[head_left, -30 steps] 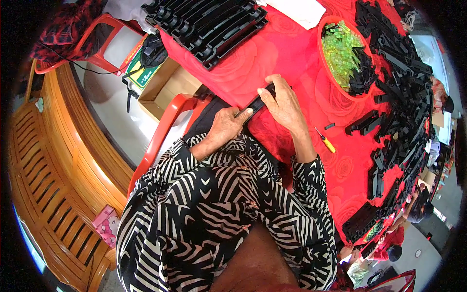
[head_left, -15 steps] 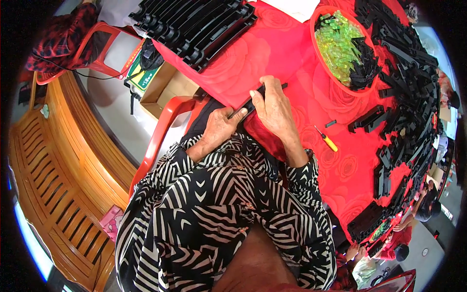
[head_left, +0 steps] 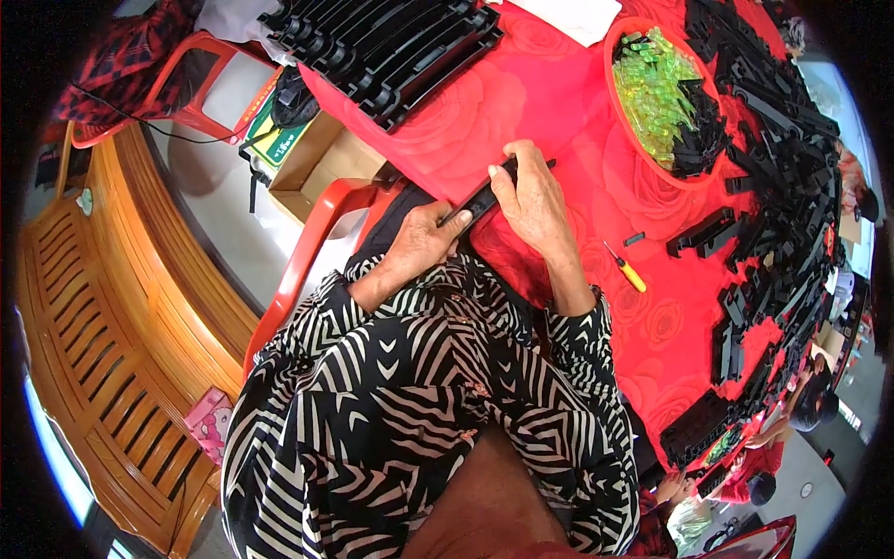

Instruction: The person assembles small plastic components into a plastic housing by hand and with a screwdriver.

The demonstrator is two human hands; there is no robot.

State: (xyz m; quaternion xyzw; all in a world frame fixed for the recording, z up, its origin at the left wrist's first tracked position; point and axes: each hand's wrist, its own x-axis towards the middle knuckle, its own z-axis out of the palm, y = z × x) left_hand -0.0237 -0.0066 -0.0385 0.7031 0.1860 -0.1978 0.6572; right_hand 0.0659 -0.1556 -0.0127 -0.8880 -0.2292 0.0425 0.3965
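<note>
Slanting between the hands, the black strip (head_left: 481,200) lies up and left of the yellow screwdriver (head_left: 632,273), its long axis rising rightward. The left hand (head_left: 417,242) pinches its lower end, thumb on top; the right hand (head_left: 538,203), nearer the screwdriver, curls closed around its upper part. Fingers hide both ends; a dark tip (head_left: 552,163) beyond may belong to it.

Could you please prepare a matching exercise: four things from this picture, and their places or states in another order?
1. Long black part
2. Yellow-handled screwdriver
3. Orange basin
4. Cardboard box

A. Beside the red armrest
B. In the left hand and right hand
C. Beside one small dark piece on the tablecloth
D. Contains green and black pieces

Pairs: 1-B, 2-C, 3-D, 4-A
</note>
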